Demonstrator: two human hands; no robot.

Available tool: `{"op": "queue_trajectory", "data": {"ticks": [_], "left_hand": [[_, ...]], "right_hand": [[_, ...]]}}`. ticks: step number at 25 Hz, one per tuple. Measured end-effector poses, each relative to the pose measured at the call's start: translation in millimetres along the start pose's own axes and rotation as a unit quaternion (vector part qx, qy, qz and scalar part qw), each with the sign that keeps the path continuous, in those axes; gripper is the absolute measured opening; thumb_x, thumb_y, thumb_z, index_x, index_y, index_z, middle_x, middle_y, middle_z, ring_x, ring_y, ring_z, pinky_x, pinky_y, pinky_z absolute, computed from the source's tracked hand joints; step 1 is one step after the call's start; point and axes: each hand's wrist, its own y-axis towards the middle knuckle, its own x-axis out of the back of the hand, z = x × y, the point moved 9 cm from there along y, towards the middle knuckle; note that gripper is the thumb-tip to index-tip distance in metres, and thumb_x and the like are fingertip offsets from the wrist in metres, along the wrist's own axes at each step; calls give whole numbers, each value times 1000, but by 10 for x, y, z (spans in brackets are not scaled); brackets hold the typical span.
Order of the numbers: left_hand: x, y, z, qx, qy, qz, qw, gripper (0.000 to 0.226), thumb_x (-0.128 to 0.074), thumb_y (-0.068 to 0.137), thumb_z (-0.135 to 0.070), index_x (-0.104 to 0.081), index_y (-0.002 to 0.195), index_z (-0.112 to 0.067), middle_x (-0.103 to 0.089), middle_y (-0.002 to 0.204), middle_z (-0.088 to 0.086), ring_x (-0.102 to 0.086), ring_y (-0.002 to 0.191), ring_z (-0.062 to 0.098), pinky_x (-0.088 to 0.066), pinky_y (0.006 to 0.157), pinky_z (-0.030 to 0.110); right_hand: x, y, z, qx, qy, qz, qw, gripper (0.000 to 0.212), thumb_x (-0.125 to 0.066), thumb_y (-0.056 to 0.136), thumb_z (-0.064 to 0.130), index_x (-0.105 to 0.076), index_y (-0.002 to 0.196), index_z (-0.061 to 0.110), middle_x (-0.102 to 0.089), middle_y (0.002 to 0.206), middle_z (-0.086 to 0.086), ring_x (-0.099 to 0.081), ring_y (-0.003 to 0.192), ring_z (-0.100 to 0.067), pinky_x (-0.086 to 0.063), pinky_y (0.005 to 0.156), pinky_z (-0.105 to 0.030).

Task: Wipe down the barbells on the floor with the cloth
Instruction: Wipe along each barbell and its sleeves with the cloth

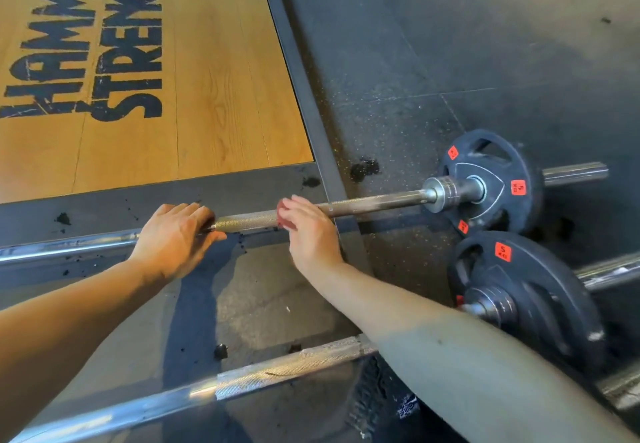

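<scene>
Two steel barbells lie on the floor. The far barbell runs left to right, with a black 5 kg plate on its right sleeve. My left hand curls over its shaft near the middle. My right hand wraps a red cloth around the same shaft, a little to the right; only a small patch of cloth shows under my fingers. The near barbell lies parallel, closer to me, with its own black 5 kg plate partly behind my right forearm.
A wooden lifting platform with black lettering and a dark metal frame fills the upper left. Black rubber flooring lies to the right. Dark crumbs and smudges dot the floor near the bars.
</scene>
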Motion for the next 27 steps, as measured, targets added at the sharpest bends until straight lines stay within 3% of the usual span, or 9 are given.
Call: {"op": "queue_trajectory", "data": {"ticks": [4, 7, 10, 11, 14, 17, 19, 24, 27], "left_hand": [[-15, 68, -17, 7, 19, -23, 1000, 48, -50, 90, -61, -63, 104, -17, -65, 89, 0, -63, 82, 28, -44, 83, 47], [-57, 142, -77, 8, -8, -16, 1000, 44, -53, 91, -60, -61, 104, -19, -64, 92, -1, -62, 86, 27, -45, 82, 45], [-49, 113, -164, -6, -30, -22, 999, 33, -57, 95, -50, -62, 99, -18, -63, 90, -1, -60, 82, 25, -46, 81, 44], [-41, 104, -155, -2, -30, -23, 999, 32, -58, 93, -49, -62, 99, -17, -63, 91, -1, -60, 82, 25, -46, 81, 44], [-97, 75, -68, 14, -28, -19, 999, 34, -56, 93, -50, -60, 102, -18, -62, 92, -1, -60, 85, 25, -46, 82, 44], [-165, 106, -42, 29, -33, -2, 999, 38, -56, 92, -57, -58, 102, -21, -61, 93, -3, -59, 86, 23, -47, 82, 43], [-191, 116, -92, 32, -42, 1, 999, 40, -57, 91, -60, -58, 101, -21, -61, 92, -3, -59, 84, 23, -48, 79, 41], [-184, 105, -137, -4, -56, -23, 998, 43, -48, 98, -61, -60, 100, -20, -62, 91, -2, -60, 75, 21, -50, 69, 38], [-160, 126, -52, -6, -90, -10, 996, 49, -45, 94, -65, -62, 101, -20, -63, 90, -3, -59, 70, 20, -52, 62, 37]], "right_hand": [[374, 83, -421, 55, 29, 69, 996, 36, -72, 84, -8, -74, 118, 2, -70, 128, -13, -63, 122, -28, -48, 107, -37], [1318, -121, -1347, -155, 37, -41, 986, 34, -62, 96, -1, -77, 111, 26, -76, 102, 2, -63, 78, -33, -51, 62, -47], [1756, -258, -1727, -247, 1, -130, 960, 46, -61, 91, -12, -74, 117, 24, -67, 131, 0, -68, 108, -28, -57, 95, -35], [1710, -244, -1593, -229, -30, -148, 962, 42, -63, 89, -15, -73, 120, 11, -64, 134, -3, -61, 124, -24, -47, 107, -25], [978, -169, -879, -91, -26, -90, 991, 33, -68, 86, -13, -76, 113, 4, -64, 135, -2, -54, 135, -23, -39, 118, -40], [460, -96, -384, -30, 40, 32, 998, 36, -66, 89, -11, -71, 123, 2, -60, 143, -7, -51, 138, -20, -43, 113, -27], [601, -39, -525, -126, 88, 11, 988, 35, -64, 93, -7, -71, 125, 6, -59, 142, 1, -54, 131, -9, -42, 106, -11], [1116, -217, -798, -228, 120, -93, 962, 33, -63, 98, 3, -71, 126, 18, -69, 123, 17, -65, 98, 13, -57, 86, -15], [1184, -242, -899, -255, 133, -110, 951, 31, -61, 99, 2, -71, 125, 15, -65, 106, 28, -59, 88, 24, -47, 71, 1]]}}
